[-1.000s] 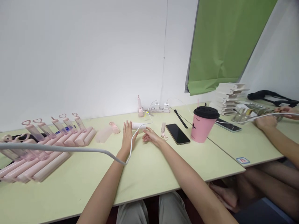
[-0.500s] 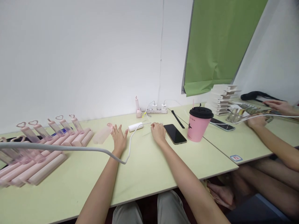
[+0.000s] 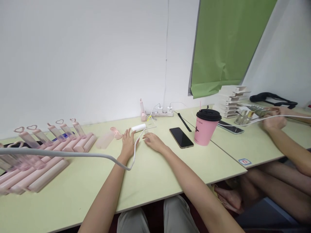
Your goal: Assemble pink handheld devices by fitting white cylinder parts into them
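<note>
My left hand (image 3: 128, 144) rests on the table, its fingers stretched out and apart. Its fingertips are between a small pink plastic piece (image 3: 116, 132) and a white cylinder (image 3: 139, 127) lying on its side. My right hand (image 3: 155, 142) is just to the right of it, fingers bent and drawn together. By its fingertips there is a small pale thing (image 3: 146, 131), too small to name. A flat translucent pink sheet (image 3: 105, 139) lies left of the pink piece.
Several pink tubes (image 3: 50, 173) and clear-bodied pieces with heart loops (image 3: 29, 137) stand at the left. A phone (image 3: 181, 137), pink cup (image 3: 206, 129) and power strip (image 3: 162, 114) are beyond my right hand. A blurred cable (image 3: 97, 154) crosses the view. A co-worker's hands (image 3: 274, 121) work at the right.
My right hand has moved left, away from the phone and towards my left hand. The left hand has shifted slightly right, showing more of the pink piece; the white cylinder has shifted a little.
</note>
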### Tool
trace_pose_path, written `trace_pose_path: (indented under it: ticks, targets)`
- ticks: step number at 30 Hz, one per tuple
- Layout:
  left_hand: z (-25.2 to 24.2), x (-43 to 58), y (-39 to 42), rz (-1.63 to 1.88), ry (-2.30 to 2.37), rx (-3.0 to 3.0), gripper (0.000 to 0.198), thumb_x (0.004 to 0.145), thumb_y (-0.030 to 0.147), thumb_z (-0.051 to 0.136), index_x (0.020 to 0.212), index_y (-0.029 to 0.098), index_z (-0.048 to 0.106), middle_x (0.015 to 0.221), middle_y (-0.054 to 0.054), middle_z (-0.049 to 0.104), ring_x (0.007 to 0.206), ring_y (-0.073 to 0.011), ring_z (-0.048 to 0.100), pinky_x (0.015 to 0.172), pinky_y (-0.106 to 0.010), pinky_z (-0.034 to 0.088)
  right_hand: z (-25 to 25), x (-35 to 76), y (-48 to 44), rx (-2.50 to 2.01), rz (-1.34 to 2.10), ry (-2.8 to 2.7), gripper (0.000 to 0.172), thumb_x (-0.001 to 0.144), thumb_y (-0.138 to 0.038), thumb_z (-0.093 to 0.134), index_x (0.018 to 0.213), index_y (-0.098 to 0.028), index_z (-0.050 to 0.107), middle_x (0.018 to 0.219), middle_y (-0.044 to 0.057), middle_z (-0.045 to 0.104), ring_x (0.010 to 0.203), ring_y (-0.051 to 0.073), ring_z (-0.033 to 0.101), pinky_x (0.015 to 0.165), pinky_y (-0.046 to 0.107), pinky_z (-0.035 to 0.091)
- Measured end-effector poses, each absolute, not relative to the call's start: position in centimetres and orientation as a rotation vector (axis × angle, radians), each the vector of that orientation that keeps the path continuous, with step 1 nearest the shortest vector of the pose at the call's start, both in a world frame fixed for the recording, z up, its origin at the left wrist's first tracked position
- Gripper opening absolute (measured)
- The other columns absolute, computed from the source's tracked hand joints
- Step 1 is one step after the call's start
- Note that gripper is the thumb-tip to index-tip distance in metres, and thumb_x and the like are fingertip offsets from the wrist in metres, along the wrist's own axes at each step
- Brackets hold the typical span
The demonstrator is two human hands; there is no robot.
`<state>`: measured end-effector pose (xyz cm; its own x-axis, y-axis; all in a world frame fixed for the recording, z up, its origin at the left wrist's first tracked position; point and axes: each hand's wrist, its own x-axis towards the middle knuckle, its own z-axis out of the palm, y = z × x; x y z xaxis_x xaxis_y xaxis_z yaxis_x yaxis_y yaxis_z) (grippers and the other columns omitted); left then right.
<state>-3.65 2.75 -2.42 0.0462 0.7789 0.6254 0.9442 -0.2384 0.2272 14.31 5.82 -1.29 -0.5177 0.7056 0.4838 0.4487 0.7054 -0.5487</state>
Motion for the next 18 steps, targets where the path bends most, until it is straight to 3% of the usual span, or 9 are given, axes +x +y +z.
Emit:
trace_pose_path:
  ticks: [3, 5, 9, 13, 16, 18]
  targets:
    - [-2.2, -3.3, 2.5, -0.914, -1.687, -2.171, 0.053, 0.075, 0.013, 0.041, 0.128, 0.019, 0.04, 0.142, -0.012, 0.029, 0.133, -0.0291, 0.02, 0.106, -0.055, 0.013, -0.5, 13.4, 5.3, -0.72, 0.735, -1.961, 0.02, 0.08, -0.023, 0.051, 0.094, -0.019, 0.065, 0.1, 0.005, 0.065, 0.096, 0.017, 0.058, 0.091, 0.034, 0.043]
    - [-2.1, -3.1, 2.5, -0.912, -1.675, -2.247, 0.057, 0.072, 0.014, 0.046, 0.128, 0.021, 0.039, 0.14, -0.011, 0.033, 0.131, -0.0289, 0.025, 0.106, -0.055, 0.013, -0.2, 12.8, 5.3, -0.669, 0.899, -1.789, 0.021, 0.08, -0.03, 0.052, 0.091, -0.019, 0.066, 0.093, 0.004, 0.066, 0.089, 0.016, 0.06, 0.086, 0.033, 0.046]
    - [-1.9, -2.9, 2.4, -1.002, -1.658, -2.484, 0.044, 0.079, 0.024, 0.044, 0.122, 0.02, 0.044, 0.113, -0.009, 0.057, 0.107, -0.0237, 0.051, 0.096, -0.043, 0.035, 0.1, 12.5, 5.6, -0.674, 1.113, -1.643, 0.026, 0.079, -0.035, 0.054, 0.095, -0.018, 0.064, 0.086, 0.003, 0.067, 0.083, 0.016, 0.062, 0.081, 0.032, 0.048]
    - [-1.2, -3.0, 1.6, -1.021, -1.764, -2.399, 0.032, 0.085, 0.03, 0.037, 0.113, 0.018, 0.049, 0.09, -0.008, 0.061, 0.083, -0.0205, 0.057, 0.074, -0.031, 0.042, 1.4, 14.7, 5.6, -1.039, 0.779, -1.923, 0.038, 0.08, -0.034, 0.056, 0.116, -0.024, 0.053, 0.098, 0.004, 0.065, 0.098, 0.02, 0.057, 0.086, 0.035, 0.042]
    - [-0.5, -3.0, 1.1, -0.97, -1.913, -2.254, 0.028, 0.086, 0.037, 0.039, 0.105, 0.021, 0.05, 0.075, -0.003, 0.058, 0.069, -0.0176, 0.054, 0.062, -0.026, 0.037, 2.3, 16.7, 5.5, -1.449, 0.422, -2.324, 0.049, 0.068, -0.032, 0.07, 0.113, -0.021, 0.055, 0.112, 0.01, 0.058, 0.109, 0.027, 0.05, 0.089, 0.037, 0.038]
    - [-0.2, -2.9, 1.0, -1.029, -1.976, -2.196, 0.024, 0.085, 0.04, 0.039, 0.095, 0.022, 0.051, 0.067, 0.0, 0.054, 0.061, -0.0147, 0.05, 0.057, -0.024, 0.032, 2.3, 17.3, 5.6, -1.521, 0.356, -2.531, 0.044, 0.067, -0.029, 0.071, 0.107, -0.019, 0.058, 0.113, 0.012, 0.055, 0.107, 0.025, 0.051, 0.085, 0.032, 0.039]
